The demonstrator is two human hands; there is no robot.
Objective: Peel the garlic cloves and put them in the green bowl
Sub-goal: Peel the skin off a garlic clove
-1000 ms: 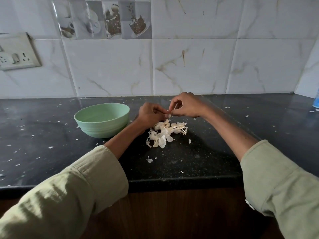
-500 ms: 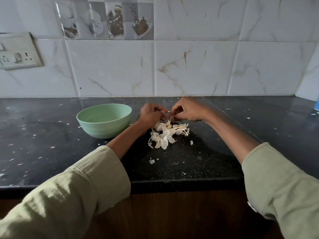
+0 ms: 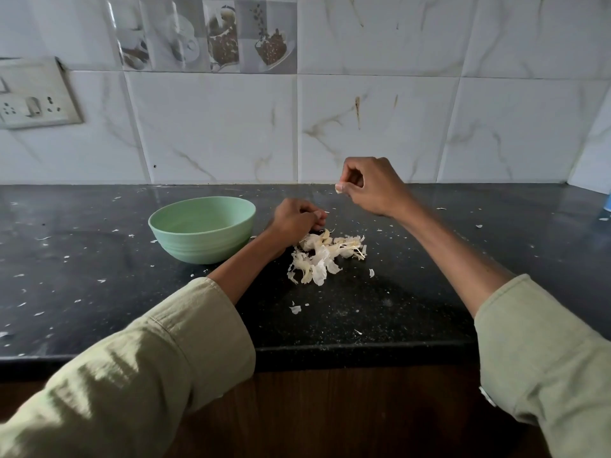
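My right hand (image 3: 373, 188) is raised above the counter and pinches a small pale garlic clove (image 3: 339, 189) between thumb and fingertips. My left hand (image 3: 296, 221) sits low on the counter with its fingers curled, and a tiny pale scrap of garlic skin (image 3: 326, 212) shows at its fingertips. Just below and to the right of it lies a pile of papery garlic skins (image 3: 325, 256). The green bowl (image 3: 165, 226) stands to the left of my left hand. What I can see of its inside holds nothing.
Small bits of skin are scattered over the black stone counter (image 3: 413, 292), whose front edge runs under my forearms. A tiled wall stands behind, with a socket plate (image 3: 33, 97) at the far left. A blue object (image 3: 607, 206) peeks in at the right edge.
My hands were together over the pile, working on one clove. My right hand has lifted up and to the right with the clove, while my left hand stayed low.
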